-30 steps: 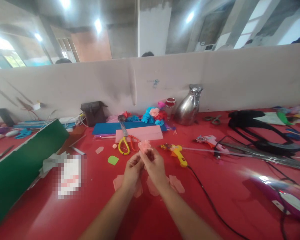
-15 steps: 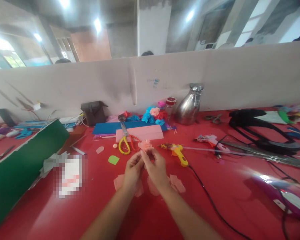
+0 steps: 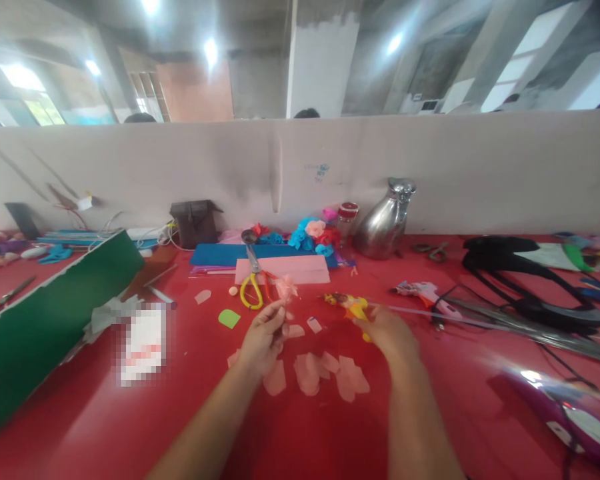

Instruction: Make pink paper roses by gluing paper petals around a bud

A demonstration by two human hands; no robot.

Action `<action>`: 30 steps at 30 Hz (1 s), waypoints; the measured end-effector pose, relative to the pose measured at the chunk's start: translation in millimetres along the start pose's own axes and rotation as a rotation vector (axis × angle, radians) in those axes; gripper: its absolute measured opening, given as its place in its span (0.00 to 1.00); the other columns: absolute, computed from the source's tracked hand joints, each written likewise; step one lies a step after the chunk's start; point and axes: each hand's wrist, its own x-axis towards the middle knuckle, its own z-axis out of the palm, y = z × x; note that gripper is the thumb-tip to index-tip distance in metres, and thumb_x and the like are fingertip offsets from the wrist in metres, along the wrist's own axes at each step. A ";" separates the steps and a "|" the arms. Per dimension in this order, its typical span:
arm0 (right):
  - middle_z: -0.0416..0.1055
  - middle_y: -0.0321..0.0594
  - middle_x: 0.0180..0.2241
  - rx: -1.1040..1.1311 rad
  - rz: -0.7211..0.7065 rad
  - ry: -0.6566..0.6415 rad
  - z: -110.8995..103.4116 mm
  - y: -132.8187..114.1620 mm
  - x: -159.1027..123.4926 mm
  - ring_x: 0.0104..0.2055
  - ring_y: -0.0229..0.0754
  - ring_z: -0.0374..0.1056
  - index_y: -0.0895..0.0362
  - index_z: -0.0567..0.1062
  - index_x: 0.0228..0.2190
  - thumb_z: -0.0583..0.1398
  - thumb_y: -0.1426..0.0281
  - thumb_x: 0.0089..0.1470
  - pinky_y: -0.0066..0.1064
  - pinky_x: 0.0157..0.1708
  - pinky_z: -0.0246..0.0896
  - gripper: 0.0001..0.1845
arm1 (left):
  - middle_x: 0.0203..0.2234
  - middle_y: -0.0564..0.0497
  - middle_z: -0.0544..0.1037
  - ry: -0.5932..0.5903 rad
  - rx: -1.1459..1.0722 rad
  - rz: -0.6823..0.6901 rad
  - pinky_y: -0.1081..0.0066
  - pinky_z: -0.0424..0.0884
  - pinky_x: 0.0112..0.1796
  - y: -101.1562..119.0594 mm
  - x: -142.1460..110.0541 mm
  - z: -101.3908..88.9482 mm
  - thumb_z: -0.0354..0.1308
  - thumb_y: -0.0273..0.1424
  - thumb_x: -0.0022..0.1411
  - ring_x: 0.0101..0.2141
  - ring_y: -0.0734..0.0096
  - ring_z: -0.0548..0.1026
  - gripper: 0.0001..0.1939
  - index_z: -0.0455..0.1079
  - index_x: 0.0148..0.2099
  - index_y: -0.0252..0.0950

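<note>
My left hand [image 3: 263, 333] is closed on the stem of a small pink paper flower [image 3: 285, 287] and holds it up above the red table [image 3: 190, 400]. My right hand [image 3: 390, 331] has moved right and lies over the handle of the yellow glue gun [image 3: 349, 305]; its fingers are blurred, and I cannot see whether they grip it. Several cut pink paper petals [image 3: 325, 373] lie on the table between and below my hands.
Yellow-handled scissors [image 3: 253, 287] rest on a pink sheet [image 3: 300, 269] and blue sheet [image 3: 215, 253]. Behind stand finished paper flowers [image 3: 313, 233], a jar [image 3: 347, 217] and a steel jug [image 3: 385, 220]. A green roll [image 3: 45, 320] lies left; another glue gun [image 3: 425, 293], wires and black straps [image 3: 525, 280] lie right.
My right hand has let go of the flower and moved right onto the yellow glue gun. My left hand still holds the flower. The view has shifted slightly.
</note>
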 end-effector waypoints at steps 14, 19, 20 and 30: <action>0.73 0.35 0.32 0.993 -0.102 -0.030 0.7 -33.4 -17.9 0.28 0.38 0.70 0.53 0.69 0.39 0.61 0.68 0.39 0.27 0.27 0.63 0.21 | 0.23 0.52 0.72 0.062 -0.041 0.033 0.84 0.51 0.15 9.7 8.0 -8.0 0.68 0.28 0.42 0.18 0.86 0.63 0.18 0.72 0.38 0.31; 0.73 0.35 0.25 1.382 -0.108 -0.313 -2.1 -61.8 -42.0 0.21 0.34 0.65 0.54 0.69 0.30 0.64 0.63 0.41 0.25 0.20 0.59 0.13 | 0.22 0.52 0.71 0.129 -0.107 -0.003 0.84 0.50 0.15 13.8 10.7 -12.2 0.65 0.23 0.45 0.17 0.86 0.62 0.13 0.72 0.37 0.30; 0.72 0.34 0.24 1.383 -0.151 -0.308 -0.4 -65.6 -46.0 0.20 0.33 0.63 0.54 0.68 0.29 0.64 0.63 0.42 0.24 0.19 0.56 0.13 | 0.22 0.52 0.71 0.130 -0.114 -0.008 0.84 0.50 0.15 14.1 11.1 -13.0 0.65 0.23 0.46 0.17 0.86 0.62 0.13 0.73 0.37 0.30; 0.73 0.41 0.28 0.643 -0.591 -0.254 22.5 -83.1 -73.1 0.30 0.43 0.67 0.58 0.73 0.33 0.57 0.57 0.51 0.31 0.30 0.61 0.16 | 0.22 0.52 0.72 0.148 -0.132 0.008 0.84 0.49 0.15 11.9 14.9 -17.3 0.64 0.23 0.46 0.17 0.86 0.62 0.16 0.71 0.40 0.31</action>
